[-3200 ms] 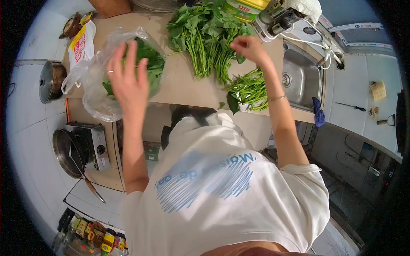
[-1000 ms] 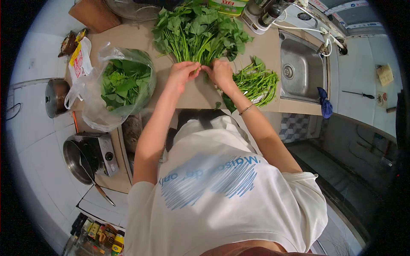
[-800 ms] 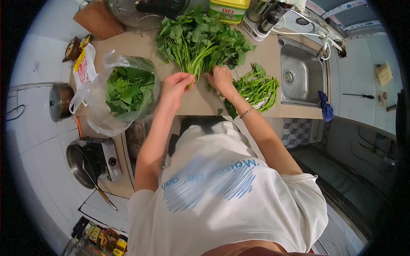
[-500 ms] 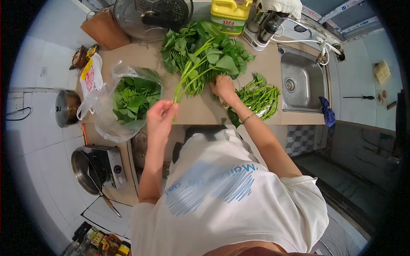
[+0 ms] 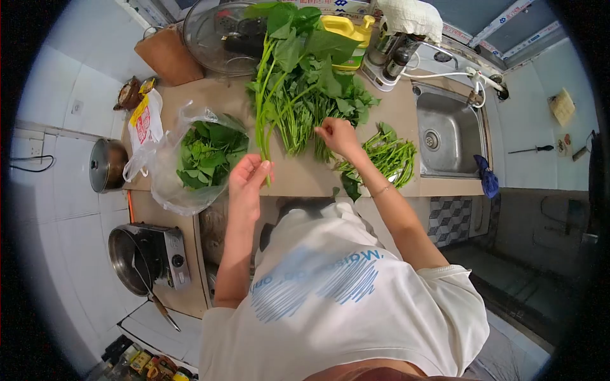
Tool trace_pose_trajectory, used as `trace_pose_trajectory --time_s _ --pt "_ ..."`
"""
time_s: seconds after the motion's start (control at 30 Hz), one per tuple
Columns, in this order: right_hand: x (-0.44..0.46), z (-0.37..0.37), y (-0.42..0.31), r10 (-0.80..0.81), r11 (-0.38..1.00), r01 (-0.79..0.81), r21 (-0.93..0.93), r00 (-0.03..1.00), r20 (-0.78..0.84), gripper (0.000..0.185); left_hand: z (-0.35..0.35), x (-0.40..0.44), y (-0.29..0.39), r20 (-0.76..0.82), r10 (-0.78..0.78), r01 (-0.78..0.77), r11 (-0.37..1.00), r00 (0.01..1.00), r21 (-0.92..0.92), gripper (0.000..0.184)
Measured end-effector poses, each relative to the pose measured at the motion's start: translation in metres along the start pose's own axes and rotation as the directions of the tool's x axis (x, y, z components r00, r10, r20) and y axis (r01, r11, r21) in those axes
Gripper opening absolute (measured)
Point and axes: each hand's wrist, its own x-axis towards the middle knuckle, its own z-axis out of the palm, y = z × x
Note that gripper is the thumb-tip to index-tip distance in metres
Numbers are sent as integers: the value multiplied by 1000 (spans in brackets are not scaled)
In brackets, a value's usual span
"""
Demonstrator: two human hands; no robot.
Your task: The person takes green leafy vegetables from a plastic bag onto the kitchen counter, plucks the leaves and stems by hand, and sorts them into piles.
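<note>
Stalks of leafy greens (image 5: 262,108) stand upright in my left hand (image 5: 249,174), thumb and fingers pinched round their lower ends. Their leaves rise over a larger heap of leafy greens (image 5: 295,127) on the counter. At the heap's right edge is my right hand (image 5: 338,135), fingers curled and pressed together; whatever may be in them is hidden. Beside my right wrist lies a pile of bare green stems (image 5: 395,155), partly covered by the forearm. Left of my left hand, a clear plastic bag (image 5: 170,195) sits open with picked leaves (image 5: 210,152) inside.
A steel sink (image 5: 448,166) is at the right. Along the back stand a wooden block (image 5: 168,56), a glass lid (image 5: 219,38), a yellow jug (image 5: 343,28) and a small appliance (image 5: 381,79). A pan (image 5: 130,260) rests on the stove at lower left.
My left hand has swung its stalks more upright and moved slightly down and right. My right hand has shifted a little, with its fingers now more visible beside the heap.
</note>
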Motion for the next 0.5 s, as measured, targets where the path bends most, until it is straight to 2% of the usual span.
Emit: trace_pose_trajectory --time_s 0.03,0.07,0.1,0.13,0.17,0.23,0.33,0.37,0.47,0.5 --pt "-2 -13 -6 -35 969 21 247 998 52 41 0 0 -2 22 -21 21 1000 1000 -21 6" --pt "-7 -26 -15 -30 969 19 246 999 43 41 -1 1 -5 32 -19 20 1000 999 -19 6" --pt "-14 -40 -26 -8 815 -3 580 1000 17 43 -3 2 -8 54 -24 25 1000 998 -17 8" --pt "-21 -55 -38 19 549 -9 836 1000 -1 46 -4 3 -10 76 -28 29 999 997 -14 11" --pt "-27 -74 -50 26 548 -6 837 1000 -10 46 -2 3 -11 85 -29 30 999 996 -10 11" --pt "-40 -110 -73 128 163 -155 974 983 135 49 0 3 -12 73 -35 35 999 997 1 11" --pt "-52 -135 -86 71 128 -161 979 986 153 55 6 2 -11 72 -22 19 999 997 37 8" --pt "-56 -142 -91 41 53 -149 987 988 147 44 6 2 -12 81 -25 22 999 996 44 8" --pt "-62 -145 -93 -27 111 -108 988 993 112 40 3 7 -21 97 -10 7 999 995 32 8" --pt "-69 -149 -100 11 19 -116 993 993 116 42 0 9 -24 120 -17 16 1000 993 15 11"
